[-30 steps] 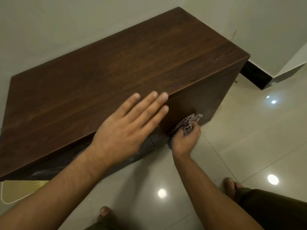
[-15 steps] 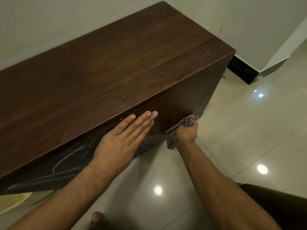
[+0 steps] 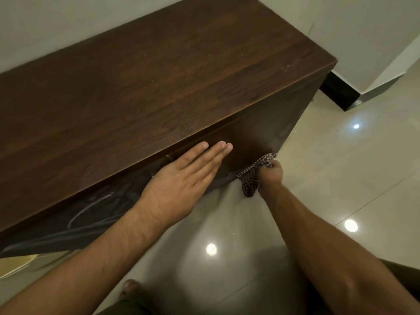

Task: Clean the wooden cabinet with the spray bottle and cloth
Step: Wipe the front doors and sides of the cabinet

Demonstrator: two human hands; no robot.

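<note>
**Cabinet front, lower right corner: cloth applied**

Nearest: a bare toe (image 3: 130,285) at the bottom edge, on the glossy pale tiled floor (image 3: 341,178), which carries round light reflections. Dark clothing shows at the lower right corner.

Left forearm: enters from the lower left. Left hand (image 3: 179,180) flat, fingers straight and together, nothing in its grip. The fingertips (image 3: 221,145) lie over the cabinet front just under the top's front edge; whether the palm presses the panel cannot be told.

Right forearm: enters from the lower right. Right hand (image 3: 270,175) clenched, its grip closed on the cloth.

Cloth (image 3: 252,178): small checked piece, bunched. One end sticks up past the knuckles against the front panel near the cabinet's lower right corner; the other end hangs down beside the wrist, above the floor.

Wooden cabinet (image 3: 159,92): dark brown, long and low, standing on the floor against a pale wall (image 3: 68,23). The top is bare, with fine specks. The front panel left of the open hand shows curved pale streaks.

Farthest: a black skirting strip (image 3: 338,92) along the wall base right of the cabinet.

Lower left, under the cabinet's end: a yellowish object (image 3: 16,266), not identifiable.
</note>
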